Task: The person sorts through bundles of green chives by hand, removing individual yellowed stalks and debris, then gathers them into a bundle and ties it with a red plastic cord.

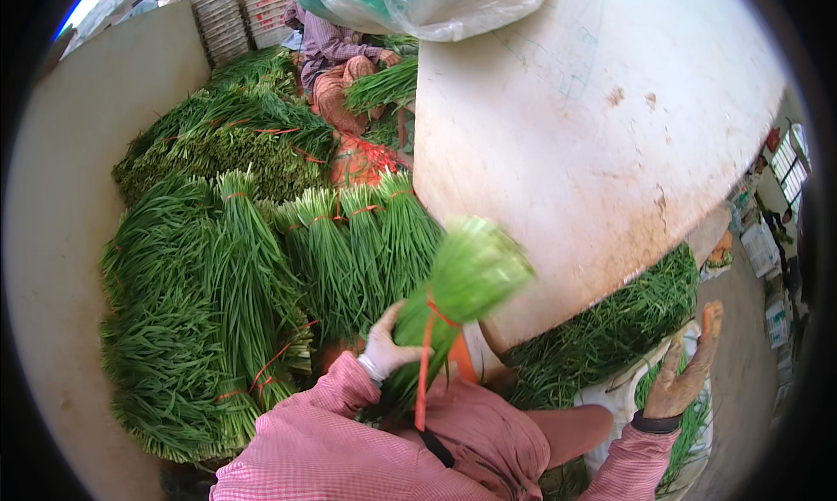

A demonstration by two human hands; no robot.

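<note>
A thick bundle of green leafy stalks [480, 275], like garlic chives, is in my left hand [386, 347] above my lap. Its pale cut ends point up and right and look blurred. Around it runs a red tie [441, 311], one long end hanging down. My right hand [683, 370] is off to the right with its fingers apart, holding nothing, over a white container [696, 429] with loose green leaves inside. Left of the held bundle, several tied bundles [327, 239] stand side by side, pale ends up. Farther left a large stack of bundles [170, 318] lies piled.
A pale wall panel [556, 141] stands close in front, a plastic bag [438, 10] at its top. Another pale wall [85, 193] bounds the left. Beyond the piles a co-worker [337, 56] sits with green stalks. Loose leaves [608, 331] heap beneath the panel's edge.
</note>
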